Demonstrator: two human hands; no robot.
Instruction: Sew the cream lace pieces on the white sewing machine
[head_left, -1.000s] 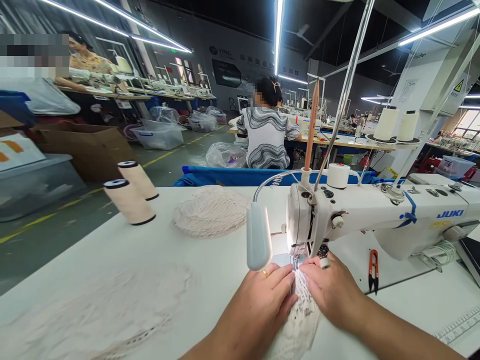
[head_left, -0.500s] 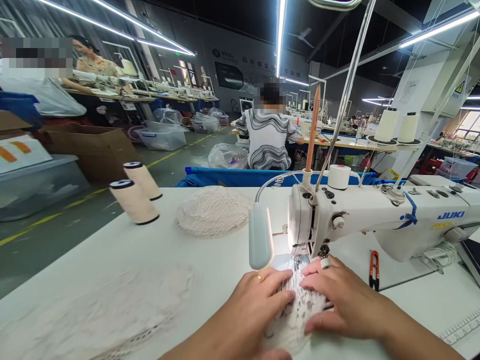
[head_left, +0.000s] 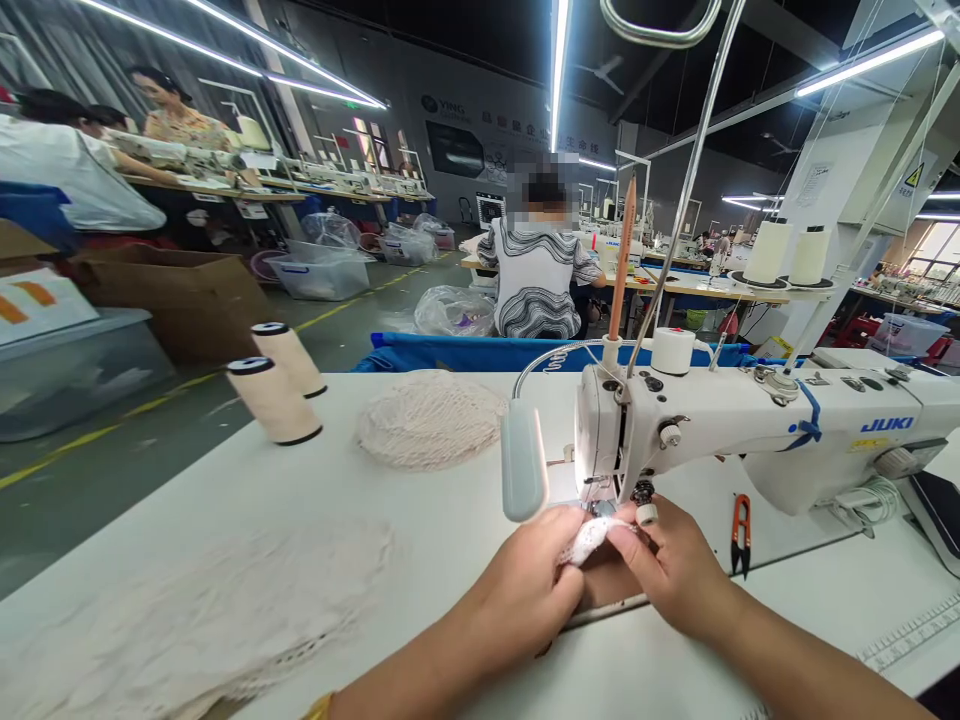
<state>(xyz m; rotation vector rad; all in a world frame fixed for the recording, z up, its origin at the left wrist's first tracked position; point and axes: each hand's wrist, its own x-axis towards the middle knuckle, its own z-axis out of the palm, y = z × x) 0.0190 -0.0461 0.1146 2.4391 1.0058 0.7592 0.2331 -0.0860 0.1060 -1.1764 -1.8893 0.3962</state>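
Note:
Close below the needle area of a white sewing machine (head_left: 705, 420), my left hand (head_left: 536, 575) pinches one side of a small piece of white lace fabric (head_left: 589, 541). The other side of the lace is gripped by my right hand (head_left: 671, 560), thumb in front. The lace is bunched between the hands, and its far end is hidden near the presser foot. A pale lamp (head_left: 523, 462) hangs just left of the needle area. Orange thread snips (head_left: 741, 533) lie to the right of my right hand.
A round lace pile (head_left: 431, 420) and a larger lace pile (head_left: 225, 610) rest on the white table (head_left: 420, 640). Two cream thread cones (head_left: 276, 402) stand at the left edge. A person in a patterned shirt (head_left: 536, 275) sits ahead, behind a blue cloth (head_left: 450, 353).
The lace was spread flat under my fingers; now it is folded up and held between both hands. My hands have gone from lying flat to pinching it, and the table edge plate shows below.

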